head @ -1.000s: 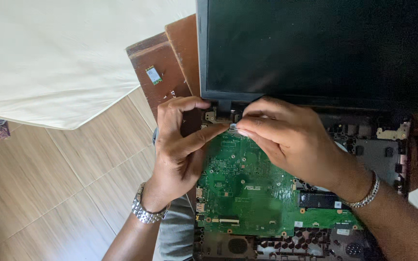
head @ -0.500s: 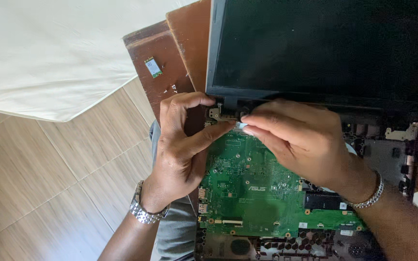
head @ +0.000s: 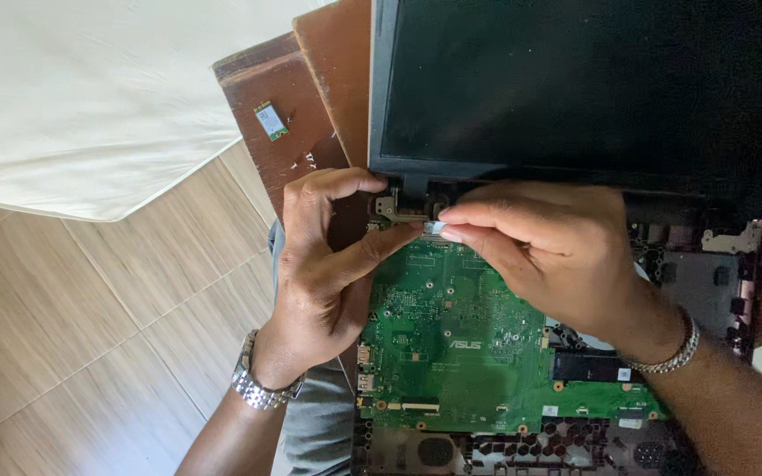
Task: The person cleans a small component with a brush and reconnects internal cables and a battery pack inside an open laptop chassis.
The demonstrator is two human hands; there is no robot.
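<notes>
Since a second ago little has changed: the left hand (head: 324, 264) still braces the hinge (head: 396, 208) edge, thumb on the green circuit board (head: 451, 353), while the right hand (head: 544, 247) stays pinched on a small connector (head: 434, 227) between both hands, apparently mid-fiddle.

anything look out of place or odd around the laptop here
Yes: a small green circuit card lies loose on the brown wooden board, apart from the opened laptop. The laptop's green main board is bare, with no cover over it. Nothing looks spilled or broken.
</notes>
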